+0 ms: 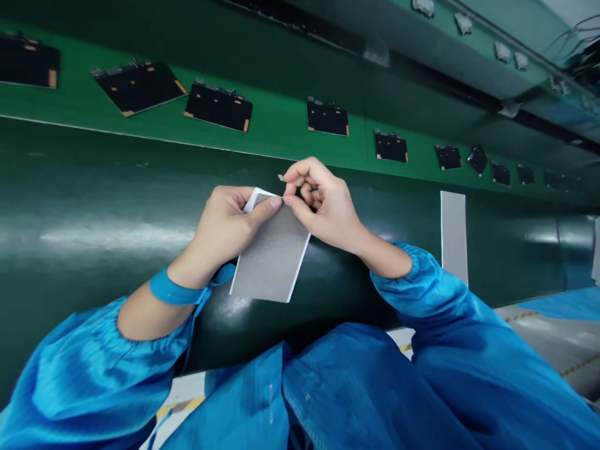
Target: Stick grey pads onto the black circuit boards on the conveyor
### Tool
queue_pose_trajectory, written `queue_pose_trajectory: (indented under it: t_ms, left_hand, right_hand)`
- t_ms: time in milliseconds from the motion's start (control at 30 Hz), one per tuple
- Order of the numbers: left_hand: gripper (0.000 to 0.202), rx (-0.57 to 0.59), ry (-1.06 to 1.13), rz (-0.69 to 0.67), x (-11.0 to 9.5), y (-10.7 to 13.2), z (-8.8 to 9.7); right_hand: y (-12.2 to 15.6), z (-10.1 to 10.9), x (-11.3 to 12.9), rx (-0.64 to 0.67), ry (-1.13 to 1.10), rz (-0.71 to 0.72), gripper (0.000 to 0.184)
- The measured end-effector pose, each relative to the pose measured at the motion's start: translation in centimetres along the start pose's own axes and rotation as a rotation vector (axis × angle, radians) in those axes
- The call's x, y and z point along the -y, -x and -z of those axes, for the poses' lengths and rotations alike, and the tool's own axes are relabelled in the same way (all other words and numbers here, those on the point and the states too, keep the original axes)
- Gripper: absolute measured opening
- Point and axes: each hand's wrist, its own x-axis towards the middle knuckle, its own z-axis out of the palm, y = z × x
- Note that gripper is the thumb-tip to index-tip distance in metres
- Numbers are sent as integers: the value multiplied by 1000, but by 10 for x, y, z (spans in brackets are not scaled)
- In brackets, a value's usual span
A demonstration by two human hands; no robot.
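Observation:
My left hand (229,226) grips a grey rectangular sheet (272,256) with a white backing by its upper edge, thumb pressed on the top corner. The sheet hangs tilted above the dark green bench surface. My right hand (323,203) is closed in a pinch at the same top corner, thumb and forefinger on a small tab or film edge there. Both hands meet at that corner. Blue sleeves cover both arms, and a blue strap circles my left wrist (175,292).
A green conveyor belt (281,134) runs across the back, carrying several black square boards (327,117) in a row. A second grey strip (454,236) lies on the dark bench to the right. Small white parts sit on the upper shelf (504,53).

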Motion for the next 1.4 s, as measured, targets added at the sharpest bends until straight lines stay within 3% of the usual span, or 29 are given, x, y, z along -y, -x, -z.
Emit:
queue_pose_trajectory:
  t_ms: [100,200,300,400,467,767,1000,1100,1200,1300,1400]
  left_hand:
    - [32,15,7,-10,0,0,0]
    - [29,28,24,-2,-1,-1,0]
    - [30,-2,21,10,-1,0,0]
    - [34,-34,8,11,0,1,0]
    - [36,-39,18,6,0,1,0]
    - [45,-5,38,28,-3,2,2]
    - [56,-17,-17,22,-6,2,2]
    - [48,-16,-28,39,-8,2,2]
    - [42,-13,-47,67,-7,1,3]
    - [44,-46,-76,52,-1,-1,2]
    - [44,-56,-75,43,5,-3,2]
  right_hand:
    - [-13,9,-12,3,-70,-17,16]
    - [-31,27,-23,-60,-71,-16,27]
    - [-37,38,-19,-22,-27,-28,26]
    - [-26,32,-5,129,-5,-16,17]
    - [-16,21,3,152,9,6,17]
    - [-2,2,9,38,173,69,34]
    - [-5,-8,-2,-11,-72,-33,23]
    - [-24,19,-22,-103,-35,-31,28]
    - [-53,76,-57,-204,172,-53,38]
    - [-76,132,-91,-153,283,-114,38]
    - [-85,157,-111,-73,271,-158,37]
